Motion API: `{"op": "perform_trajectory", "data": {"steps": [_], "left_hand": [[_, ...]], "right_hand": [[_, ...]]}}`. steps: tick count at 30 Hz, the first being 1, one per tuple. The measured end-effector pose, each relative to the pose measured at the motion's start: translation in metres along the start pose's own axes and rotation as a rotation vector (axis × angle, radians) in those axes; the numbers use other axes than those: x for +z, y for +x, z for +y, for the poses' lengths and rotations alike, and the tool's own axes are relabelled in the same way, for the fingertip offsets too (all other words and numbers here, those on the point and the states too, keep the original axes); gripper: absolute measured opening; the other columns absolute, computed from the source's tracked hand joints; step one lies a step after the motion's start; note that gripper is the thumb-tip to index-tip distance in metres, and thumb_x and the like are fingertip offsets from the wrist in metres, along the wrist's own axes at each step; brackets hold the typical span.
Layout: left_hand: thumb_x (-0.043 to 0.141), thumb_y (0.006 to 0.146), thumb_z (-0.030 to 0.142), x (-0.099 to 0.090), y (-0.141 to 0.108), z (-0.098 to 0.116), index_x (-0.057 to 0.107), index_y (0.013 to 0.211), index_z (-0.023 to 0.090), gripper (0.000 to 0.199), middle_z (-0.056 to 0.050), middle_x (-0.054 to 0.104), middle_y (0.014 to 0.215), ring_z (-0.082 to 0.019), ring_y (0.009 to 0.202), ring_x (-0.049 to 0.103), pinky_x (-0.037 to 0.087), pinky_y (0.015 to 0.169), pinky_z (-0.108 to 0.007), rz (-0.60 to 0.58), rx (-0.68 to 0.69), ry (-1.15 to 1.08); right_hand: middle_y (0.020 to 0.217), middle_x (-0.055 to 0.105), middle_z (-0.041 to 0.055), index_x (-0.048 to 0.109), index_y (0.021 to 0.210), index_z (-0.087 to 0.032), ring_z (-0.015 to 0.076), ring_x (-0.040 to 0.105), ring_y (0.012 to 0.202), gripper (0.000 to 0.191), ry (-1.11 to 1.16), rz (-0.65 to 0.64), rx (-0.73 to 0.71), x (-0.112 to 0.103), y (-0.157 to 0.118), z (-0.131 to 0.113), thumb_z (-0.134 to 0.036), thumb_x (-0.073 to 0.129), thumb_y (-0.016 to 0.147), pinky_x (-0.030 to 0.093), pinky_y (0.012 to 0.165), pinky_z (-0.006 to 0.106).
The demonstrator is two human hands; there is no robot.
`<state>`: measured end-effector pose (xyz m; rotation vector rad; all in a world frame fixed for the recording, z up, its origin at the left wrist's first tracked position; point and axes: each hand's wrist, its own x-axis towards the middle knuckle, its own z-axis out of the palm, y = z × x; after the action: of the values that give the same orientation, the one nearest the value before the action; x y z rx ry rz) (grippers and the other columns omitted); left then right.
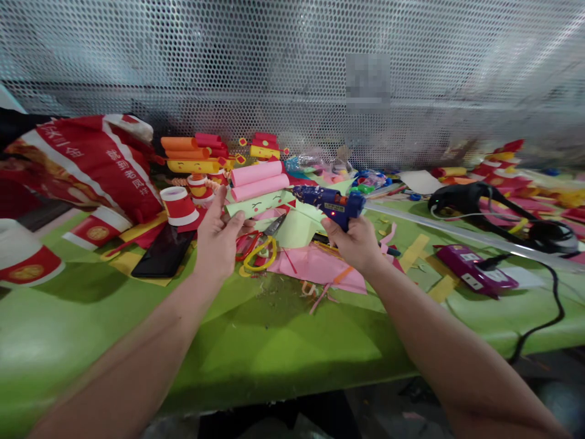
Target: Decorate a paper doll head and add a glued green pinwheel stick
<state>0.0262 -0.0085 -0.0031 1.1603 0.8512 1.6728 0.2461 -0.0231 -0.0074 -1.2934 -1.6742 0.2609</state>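
My left hand point(219, 235) is closed on the left end of a paper figure point(251, 206), a pale green roll with a drawn face and two pink paper rolls point(261, 180) on top. A blue hot glue gun point(329, 201) is in the grip of my right hand point(354, 241), a small red light showing on its body. Its nozzle points left and reaches the figure's right end; whether it touches is unclear. Under the figure lie scissors point(262, 250) with red and yellow handles. Pink paper point(315, 265) and pale green paper point(295, 225) spread below the glue gun.
Red-and-white paper cups point(178, 206) and a black phone point(163, 251) lie left, before a red bag point(95, 164). Finished-looking paper figures point(192, 164) stand behind. A purple power strip point(478, 268), black headphones point(503, 213) and a long clear strip point(457, 230) occupy the right.
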Motion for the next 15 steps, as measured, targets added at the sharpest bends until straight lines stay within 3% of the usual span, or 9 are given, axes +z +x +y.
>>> {"op": "perform_trajectory", "data": {"steps": [5, 9, 15], "left_hand": [[0.065, 0.067, 0.015, -0.002, 0.003, -0.001, 0.045, 0.127, 0.024, 0.064, 0.01, 0.05, 0.055, -0.009, 0.055, 0.061, 0.05, 0.06, -0.022, -0.005, 0.016, 0.01], [0.068, 0.065, 0.016, -0.003, 0.006, 0.0, 0.052, 0.117, 0.025, 0.055, 0.008, 0.058, 0.064, -0.009, 0.054, 0.06, 0.05, 0.059, -0.024, 0.008, 0.021, -0.002], [0.068, 0.067, 0.015, -0.001, 0.005, 0.004, 0.058, 0.107, 0.027, 0.043, 0.007, 0.057, 0.066, -0.009, 0.056, 0.059, 0.05, 0.061, -0.025, 0.023, -0.019, -0.028]], "right_hand": [[0.05, 0.049, 0.0022, 0.046, 0.055, -0.021, 0.016, 0.05, 0.05, 0.034, -0.006, 0.035, 0.028, 0.001, 0.001, 0.002, -0.049, 0.049, 0.073, 0.037, 0.047, 0.027], [0.048, 0.048, -0.0008, 0.047, 0.059, -0.021, 0.0132, 0.05, 0.047, 0.031, 0.026, 0.164, 0.099, -0.004, 0.011, 0.015, -0.049, 0.052, 0.073, 0.04, 0.048, 0.026], [0.077, 0.061, 0.0023, 0.046, 0.094, -0.019, 0.008, 0.049, 0.042, 0.039, 0.25, 0.448, 0.277, -0.026, 0.035, 0.055, -0.05, 0.051, 0.071, 0.037, 0.039, 0.021]]}}
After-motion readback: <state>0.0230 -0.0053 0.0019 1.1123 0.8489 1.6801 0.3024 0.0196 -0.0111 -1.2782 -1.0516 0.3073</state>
